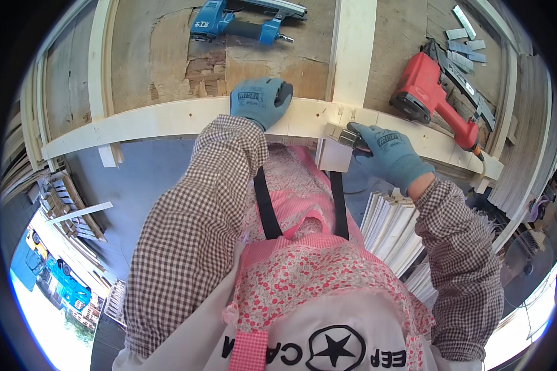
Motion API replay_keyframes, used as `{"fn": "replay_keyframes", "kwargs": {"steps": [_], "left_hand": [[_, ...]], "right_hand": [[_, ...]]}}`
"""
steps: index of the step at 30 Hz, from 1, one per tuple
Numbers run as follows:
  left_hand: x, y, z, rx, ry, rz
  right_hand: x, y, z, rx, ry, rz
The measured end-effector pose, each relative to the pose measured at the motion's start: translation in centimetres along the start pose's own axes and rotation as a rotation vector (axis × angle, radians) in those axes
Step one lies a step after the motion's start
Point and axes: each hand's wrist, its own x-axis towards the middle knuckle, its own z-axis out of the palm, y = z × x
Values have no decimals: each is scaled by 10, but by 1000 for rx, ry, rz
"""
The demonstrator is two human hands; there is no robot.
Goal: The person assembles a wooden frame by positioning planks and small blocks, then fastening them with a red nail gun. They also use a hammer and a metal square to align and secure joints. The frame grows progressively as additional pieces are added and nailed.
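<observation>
A long pale wooden rail (161, 120) runs across in front of me, the near side of a timber frame. My left hand (259, 102), in a blue-grey glove, is closed over this rail left of the crosspiece (353, 52). To the right, my gloved right hand (393, 151) is closed around a hammer (339, 133), gripping it close to its metal head. The head is at the near edge of the rail, by the joint with the crosspiece. Just below it a pale wooden block end (333, 156) sticks out toward me. Part of the hammer's handle is hidden by my fingers.
A blue nail gun (244, 25) lies on the worn board beyond the rail. On the right, a red nail gun (436, 93) with a hose rests across the frame near several nail strips (464, 49). Stacked wooden strips (393, 226) stand below the rail.
</observation>
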Motion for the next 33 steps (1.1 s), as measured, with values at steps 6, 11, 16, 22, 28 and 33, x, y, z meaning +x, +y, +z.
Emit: {"fn": "replay_keyframes", "kwargs": {"steps": [6, 11, 16, 22, 28, 33], "left_hand": [[0, -2, 4, -10, -6, 0], [-2, -2, 2, -17, 15, -11], [-2, 0, 3, 25, 23, -14], [0, -2, 5, 45, 54, -6], [0, 1, 2, 32, 46, 26], [-4, 2, 8, 17, 140, 39]], "right_hand": [[-7, -7, 10, -86, 41, 45], [-3, -23, 8, -170, 5, 57], [-1, -20, 18, -159, 53, 41], [-2, -16, 30, -197, 154, -21], [5, -6, 38, -140, 191, -73], [5, -3, 41, -182, 138, -107]]}}
